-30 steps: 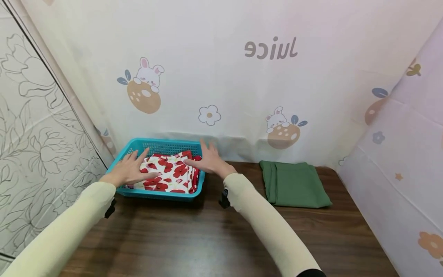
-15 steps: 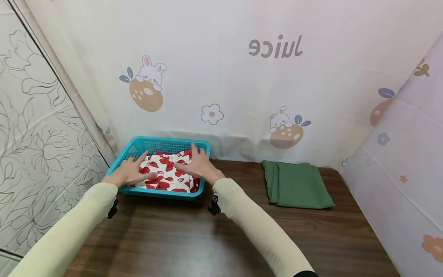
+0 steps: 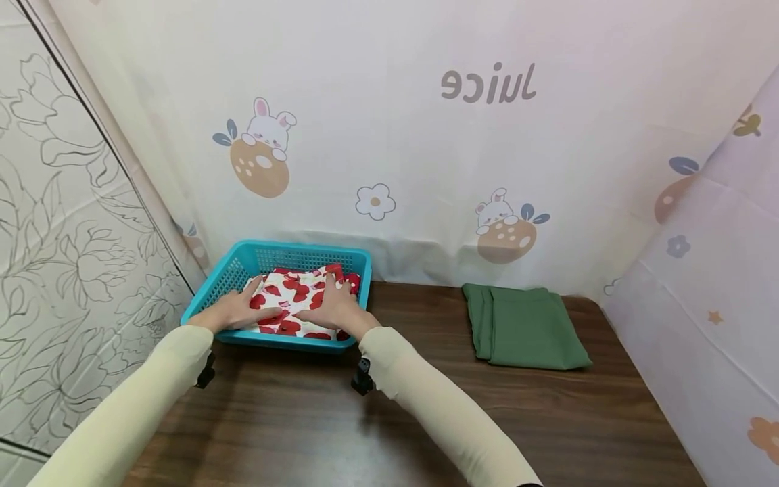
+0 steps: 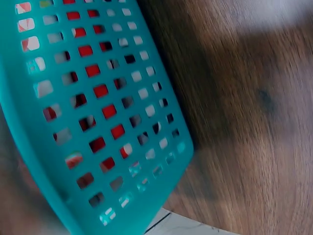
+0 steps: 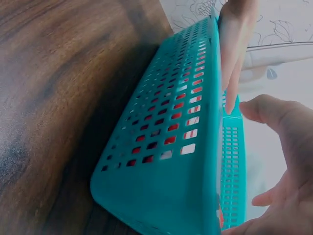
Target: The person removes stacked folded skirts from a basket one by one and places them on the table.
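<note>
As the head view shows, the blue basket (image 3: 282,343) sits near the back left corner of the desk (image 3: 274,426), its long axis along the back edge, with the floral cloth (image 3: 292,294) inside. The left hand (image 3: 239,310) and right hand (image 3: 337,309) spread loosely over it, any grip unclear; the right has shifted left and toward the cloth since half a second ago. The left wrist view shows red through the basket's holes. In the right wrist view, the right thumb stands apart from its fingers.

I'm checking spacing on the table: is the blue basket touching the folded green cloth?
Apart: the head view shows a stretch of wooden table between the blue basket and the green cloth.
</note>
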Tool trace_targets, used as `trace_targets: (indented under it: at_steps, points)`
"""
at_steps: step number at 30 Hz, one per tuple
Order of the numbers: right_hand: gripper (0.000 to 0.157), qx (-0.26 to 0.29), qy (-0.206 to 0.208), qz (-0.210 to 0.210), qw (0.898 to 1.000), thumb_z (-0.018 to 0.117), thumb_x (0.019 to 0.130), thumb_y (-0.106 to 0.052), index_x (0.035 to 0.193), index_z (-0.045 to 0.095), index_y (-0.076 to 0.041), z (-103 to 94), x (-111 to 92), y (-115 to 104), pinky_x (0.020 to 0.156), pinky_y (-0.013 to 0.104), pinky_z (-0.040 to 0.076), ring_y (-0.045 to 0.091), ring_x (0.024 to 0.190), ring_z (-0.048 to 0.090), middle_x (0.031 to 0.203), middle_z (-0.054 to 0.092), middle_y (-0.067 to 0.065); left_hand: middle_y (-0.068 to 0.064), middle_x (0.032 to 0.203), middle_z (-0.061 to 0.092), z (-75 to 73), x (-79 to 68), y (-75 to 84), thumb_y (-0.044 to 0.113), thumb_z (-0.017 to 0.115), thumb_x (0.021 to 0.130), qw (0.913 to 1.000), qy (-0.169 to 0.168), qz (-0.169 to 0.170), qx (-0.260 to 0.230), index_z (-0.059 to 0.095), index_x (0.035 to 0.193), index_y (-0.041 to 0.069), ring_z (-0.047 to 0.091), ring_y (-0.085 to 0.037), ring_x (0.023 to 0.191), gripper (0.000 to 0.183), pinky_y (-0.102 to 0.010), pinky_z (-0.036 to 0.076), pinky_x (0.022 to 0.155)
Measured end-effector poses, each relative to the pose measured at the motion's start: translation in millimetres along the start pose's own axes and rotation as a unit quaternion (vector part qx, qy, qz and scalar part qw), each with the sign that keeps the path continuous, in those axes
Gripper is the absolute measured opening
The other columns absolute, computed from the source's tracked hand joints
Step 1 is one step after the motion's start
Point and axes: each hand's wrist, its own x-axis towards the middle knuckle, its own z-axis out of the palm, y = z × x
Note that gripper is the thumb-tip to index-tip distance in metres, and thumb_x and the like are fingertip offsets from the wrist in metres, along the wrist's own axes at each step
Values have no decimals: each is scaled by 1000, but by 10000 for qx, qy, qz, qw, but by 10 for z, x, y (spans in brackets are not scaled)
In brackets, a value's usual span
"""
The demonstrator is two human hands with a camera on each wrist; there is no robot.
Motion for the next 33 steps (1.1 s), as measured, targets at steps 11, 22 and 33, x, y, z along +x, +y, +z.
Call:
trace_targets:
  at_steps: [11, 22, 33]
  points:
    - [108, 461, -98, 285, 9985, 77, 86, -52, 164, 16, -10, 110, 0, 28, 110, 59, 47, 36, 150, 33, 164, 33, 17, -38, 162, 19, -28, 40, -9, 69, 59, 91, 9986, 2, 104, -526, 3, 165, 7, 26, -62, 143, 111, -76, 35, 109]
    - [100, 921, 4, 262, 9954, 79, 87, -43, 163, 21, -14, 175, 47, 75, 107, 57, 50, 35, 143, 41, 158, 40, 17, -33, 165, 17, -107, 43, 6, 59, 66, 92, 9936, -113, 236, -1098, 10, 165, 8, 23, -59, 146, 105, -76, 33, 110]
    - [88, 1100, 425, -3, 9930, 80, 88, -38, 159, 34, -17, 292, 48, 85, 105, 59, 51, 33, 144, 38, 156, 40, 17, -30, 168, 10, -129, 70, -5, 51, 73, 91, 9836, -497, 164, -1727, 15, 166, 17, 15, -57, 148, 101, -75, 29, 113]
